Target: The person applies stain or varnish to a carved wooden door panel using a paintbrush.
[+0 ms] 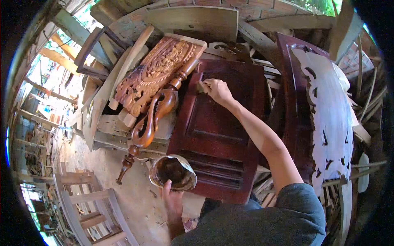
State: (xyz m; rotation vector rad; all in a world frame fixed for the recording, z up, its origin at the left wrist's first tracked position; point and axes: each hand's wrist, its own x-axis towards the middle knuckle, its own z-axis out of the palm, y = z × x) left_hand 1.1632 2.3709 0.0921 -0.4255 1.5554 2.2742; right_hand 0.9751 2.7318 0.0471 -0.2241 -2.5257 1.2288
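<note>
My right hand (217, 91) reaches forward and presses a small brush or pad (200, 86) against the upper left of a dark red-brown wooden panel door (217, 135). The tool is mostly hidden by my fingers. My left hand (172, 199) grips the near rim of a metal bowl (172, 172) holding dark stain, held low at the panel's lower left corner. A turned, carved wooden leg (154, 117) lies just left of the panel.
A pale carved panel (158, 71) leans behind the leg. A tall dark panel with a white cut-out ornament (328, 119) stands on the right. Unfinished chair frames (88, 205) sit lower left on a dusty floor (135, 192). Planks and scrap wood crowd the back.
</note>
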